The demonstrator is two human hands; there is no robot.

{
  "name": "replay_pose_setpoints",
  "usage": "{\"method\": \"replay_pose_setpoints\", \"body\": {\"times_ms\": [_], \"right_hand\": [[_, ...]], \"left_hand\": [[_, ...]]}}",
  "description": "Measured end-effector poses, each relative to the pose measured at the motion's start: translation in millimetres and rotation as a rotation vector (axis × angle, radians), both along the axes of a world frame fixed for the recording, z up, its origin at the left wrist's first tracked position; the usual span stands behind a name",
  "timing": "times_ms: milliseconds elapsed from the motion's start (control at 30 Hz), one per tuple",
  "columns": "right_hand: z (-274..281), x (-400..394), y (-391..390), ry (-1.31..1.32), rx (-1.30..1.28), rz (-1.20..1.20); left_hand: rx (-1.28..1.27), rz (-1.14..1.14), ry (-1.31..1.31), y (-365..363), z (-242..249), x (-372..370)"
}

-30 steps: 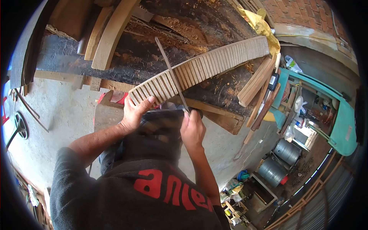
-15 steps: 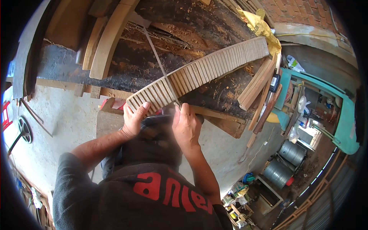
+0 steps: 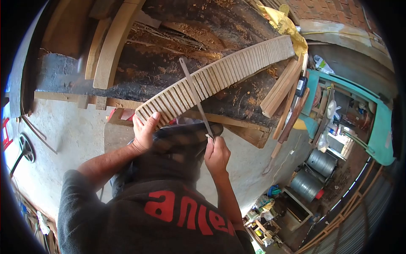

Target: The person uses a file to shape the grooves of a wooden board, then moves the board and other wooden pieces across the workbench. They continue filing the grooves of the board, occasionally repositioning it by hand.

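A long curved wooden piece [image 3: 228,70] with many parallel grooves across its face lies slantwise over the dark workbench. My left hand [image 3: 145,130] grips its near left end, thumb on the grooved face and fingers at the edge. In my right hand [image 3: 217,155], closed around its lower end, is a thin flat metal blade [image 3: 195,95]. The blade crosses the grooved face left of the middle, and its tip with a small hole shows beyond the far edge.
Curved wooden boards [image 3: 113,51] lie at the bench's upper left. Wooden strips [image 3: 281,89] and a black tool [image 3: 301,86] are at its right end, near a yellow bag [image 3: 283,22]. Wood shavings cover parts of the dark bench [image 3: 156,80].
My right hand has moved down and to the right, drawing the blade toward me across the grooved piece. My left hand still holds the piece's end.
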State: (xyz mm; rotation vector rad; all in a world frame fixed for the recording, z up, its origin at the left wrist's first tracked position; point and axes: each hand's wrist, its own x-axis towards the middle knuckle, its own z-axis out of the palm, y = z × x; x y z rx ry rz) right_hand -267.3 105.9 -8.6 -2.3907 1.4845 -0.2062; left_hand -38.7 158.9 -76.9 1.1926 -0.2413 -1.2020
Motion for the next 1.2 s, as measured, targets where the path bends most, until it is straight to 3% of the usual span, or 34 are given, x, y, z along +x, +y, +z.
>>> {"method": "replay_pose_setpoints", "body": {"times_ms": [300,567,767,867,967,1067,1200], "right_hand": [[3,-5,2,0.067,0.007,0.007],[-13,66,-36,0.134,-0.067,0.040],[-3,5,-2,0.103,-0.017,-0.010],[-3,53,-27,0.078,-0.066,0.059],[-1,87,-45,0.117,-0.015,0.037],[-2,44,-25,0.071,-0.051,0.030],[-1,-76,35,0.217,0.100,-0.056]], "left_hand": [[0.011,-0.008,0.074,4,-6,-2],[-0.006,-0.026,0.066,2,-1,3],[0.019,0.107,0.116,6,-17,-12],[0.056,0.053,-0.055,8,-28,-10],[0.072,0.015,-0.053,9,-23,-7],[0.076,0.044,-0.057,8,-26,-8],[0.028,0.113,0.011,6,-21,-13]]}}
